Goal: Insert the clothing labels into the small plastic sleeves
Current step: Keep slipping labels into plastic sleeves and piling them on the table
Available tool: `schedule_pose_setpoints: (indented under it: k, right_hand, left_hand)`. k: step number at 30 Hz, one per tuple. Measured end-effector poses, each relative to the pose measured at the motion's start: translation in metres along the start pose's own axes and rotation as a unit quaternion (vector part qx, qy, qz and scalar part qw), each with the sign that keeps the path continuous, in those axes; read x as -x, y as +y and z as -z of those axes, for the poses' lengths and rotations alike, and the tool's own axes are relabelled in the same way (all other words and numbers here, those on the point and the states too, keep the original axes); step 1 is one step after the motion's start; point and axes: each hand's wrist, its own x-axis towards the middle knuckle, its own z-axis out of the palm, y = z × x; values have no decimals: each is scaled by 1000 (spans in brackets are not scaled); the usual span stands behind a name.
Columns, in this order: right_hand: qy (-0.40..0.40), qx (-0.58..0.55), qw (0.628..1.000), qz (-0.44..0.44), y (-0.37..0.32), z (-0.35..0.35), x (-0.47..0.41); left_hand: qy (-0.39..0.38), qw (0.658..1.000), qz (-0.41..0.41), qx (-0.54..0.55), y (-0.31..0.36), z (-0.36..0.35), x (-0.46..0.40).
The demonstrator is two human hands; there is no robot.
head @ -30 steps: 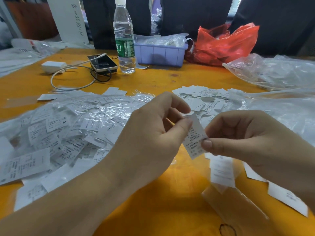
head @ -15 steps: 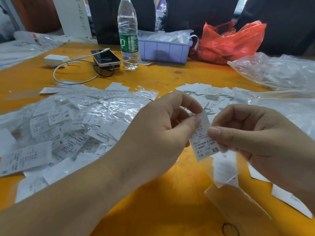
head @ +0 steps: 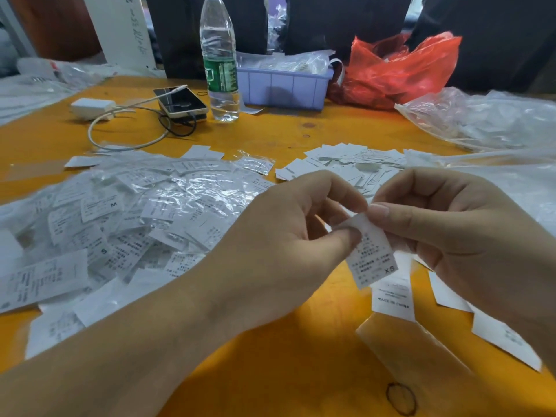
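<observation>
Now the label (head: 371,254) marked XS shows more of its print than a moment ago and hangs lower. The left hand (head: 288,236) pinches its top corner and the right hand (head: 445,230) pinches its top edge. No sleeve shows clearly around it, so it is probably not in yet. Below lies an orange table (head: 270,371) with a pile of bagged labels (head: 120,230), a bottle (head: 219,58) and a phone (head: 180,102).

The desk (head: 270,136) is orange-yellow. On it, white labels (head: 373,254) carry black print; behind them stand a lilac tray (head: 282,88), a red bag (head: 400,70) and a green-banded clear bottle (head: 221,61), its print perhaps white.
</observation>
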Motion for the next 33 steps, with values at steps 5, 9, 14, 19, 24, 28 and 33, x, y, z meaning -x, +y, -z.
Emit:
schedule_pose_setpoints:
  k: [5, 9, 14, 19, 24, 28, 33]
  right_hand:
    - [-9, 13, 1000, -14, 2, 1, 0]
    - [18, 164, 986, 11, 3, 2, 1]
    - [15, 260, 965, 40, -1, 3, 4]
    - [-20, 305, 951, 36, -3, 3, 7]
    - [-29, 323, 946, 20, -7, 0, 9]
    - [-66, 370, 926, -34, -13, 1, 11]
    - [-181, 492, 836, -161, -18, 2, 15]
  left_hand:
    - [31, 999, 19, -18, -1, 10, -4]
    - [-1, 996, 66, -63, -4, 24, -11]
    - [8, 968, 80, -240, -7, 40, -15]
    - [19, 894, 116, -433, -12, 57, -14]
    - [82, 859, 120, -490, -18, 67, -19]
    - [120, 875, 33, -468, -18, 60, -19]
    - [6, 937, -44, -346, -7, 28, -7]
